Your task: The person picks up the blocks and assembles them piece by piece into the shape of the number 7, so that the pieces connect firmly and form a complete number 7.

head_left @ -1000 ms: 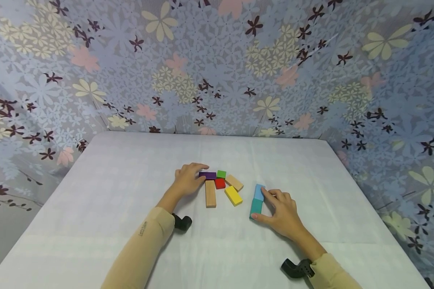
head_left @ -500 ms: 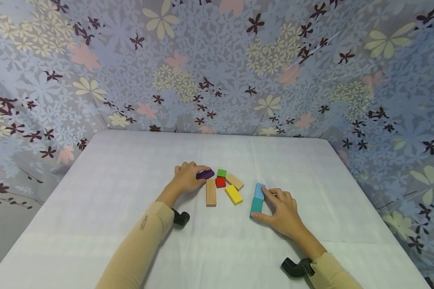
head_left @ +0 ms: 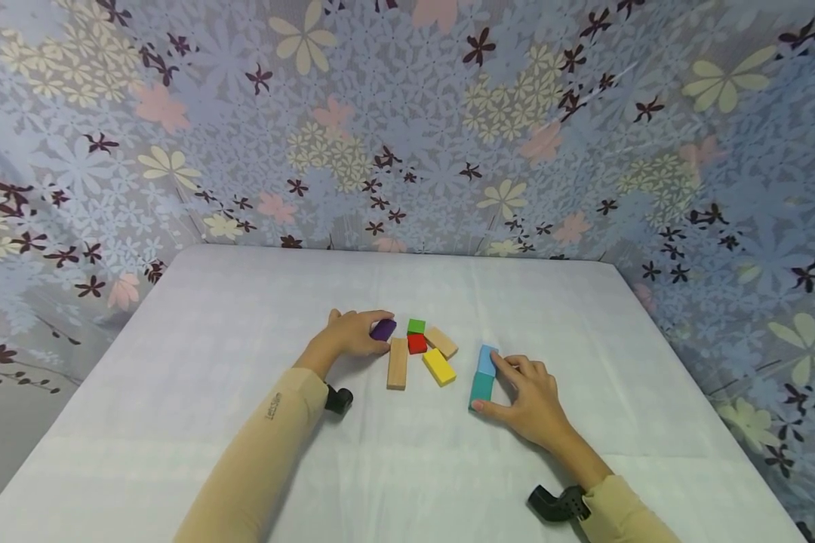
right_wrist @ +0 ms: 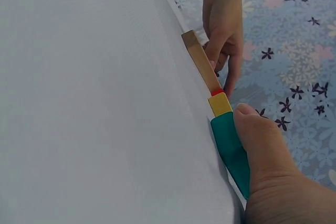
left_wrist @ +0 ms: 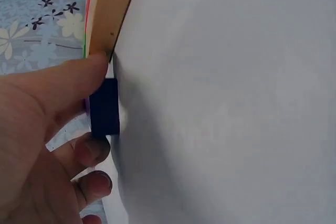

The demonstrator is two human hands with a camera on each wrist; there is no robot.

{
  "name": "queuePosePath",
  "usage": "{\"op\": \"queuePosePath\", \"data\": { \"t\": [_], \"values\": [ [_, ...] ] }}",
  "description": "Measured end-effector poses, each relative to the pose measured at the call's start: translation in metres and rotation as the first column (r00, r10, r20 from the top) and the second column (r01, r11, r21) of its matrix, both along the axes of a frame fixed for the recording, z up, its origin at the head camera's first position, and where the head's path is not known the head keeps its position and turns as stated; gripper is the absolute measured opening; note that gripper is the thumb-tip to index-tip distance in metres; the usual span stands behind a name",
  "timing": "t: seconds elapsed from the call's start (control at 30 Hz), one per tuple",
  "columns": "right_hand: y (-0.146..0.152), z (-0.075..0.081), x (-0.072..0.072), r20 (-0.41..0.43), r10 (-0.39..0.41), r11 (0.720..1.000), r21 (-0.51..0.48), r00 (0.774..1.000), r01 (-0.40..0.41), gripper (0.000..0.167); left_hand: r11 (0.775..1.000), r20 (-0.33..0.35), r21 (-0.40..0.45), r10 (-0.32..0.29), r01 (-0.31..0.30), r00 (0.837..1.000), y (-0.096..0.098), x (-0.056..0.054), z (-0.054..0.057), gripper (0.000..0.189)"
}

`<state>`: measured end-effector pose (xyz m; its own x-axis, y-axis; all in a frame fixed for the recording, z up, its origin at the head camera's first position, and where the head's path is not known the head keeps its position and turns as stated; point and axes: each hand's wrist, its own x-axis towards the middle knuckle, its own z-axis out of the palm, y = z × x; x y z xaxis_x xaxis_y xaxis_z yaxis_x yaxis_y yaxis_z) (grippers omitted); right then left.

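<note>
We find the purple block [head_left: 383,330] now turned aslant and apart from the green block [head_left: 416,326], pinched in the left hand [head_left: 353,333] near the long wooden block [head_left: 397,364]. The right hand [head_left: 533,403] (unmoved, we notice) holds the teal block [head_left: 481,388] and light-blue block [head_left: 487,360].

One block [head_left: 383,330] is purple, another block [head_left: 481,387] teal, the cloth [head_left: 407,467] white, the backdrop [head_left: 407,113] bluish floral.

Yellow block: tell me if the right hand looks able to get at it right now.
Probably not directly: the right hand holds the light blue block and the teal block, which lie between it and the yellow block. Freed and lifted over them, it likely could.
</note>
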<state>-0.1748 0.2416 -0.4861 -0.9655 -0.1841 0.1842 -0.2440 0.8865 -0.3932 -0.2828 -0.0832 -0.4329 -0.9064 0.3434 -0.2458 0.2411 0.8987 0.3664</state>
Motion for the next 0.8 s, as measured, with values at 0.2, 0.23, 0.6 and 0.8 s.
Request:
{"op": "queuePosePath", "data": {
  "t": [0.2,0.23,0.6,0.8],
  "values": [
    [0.0013,-0.0002,0.0008,-0.004,-0.003,1.000,-0.002,1.000,0.003,0.099,0.999,-0.004,0.039,0.035,-0.034,0.999,-0.0036,-0.0013,-0.0050,0.075],
    [0.0015,-0.0001,0.0008,-0.004,-0.003,1.000,-0.001,1.000,0.003,0.099,0.998,-0.005,0.050,0.040,-0.040,0.999,-0.0042,-0.0011,-0.0054,0.076],
    [0.0021,0.0002,0.0006,-0.001,-0.005,1.000,-0.005,1.000,0.005,0.099,0.982,-0.028,0.155,0.117,-0.111,0.993,-0.0041,0.0014,-0.0068,0.079],
    [0.0019,-0.0005,0.0002,0.001,-0.011,1.000,-0.007,1.000,0.011,0.099,0.970,-0.020,0.171,0.177,-0.171,0.984,0.0007,-0.0046,-0.0082,0.077]
  ]
}}
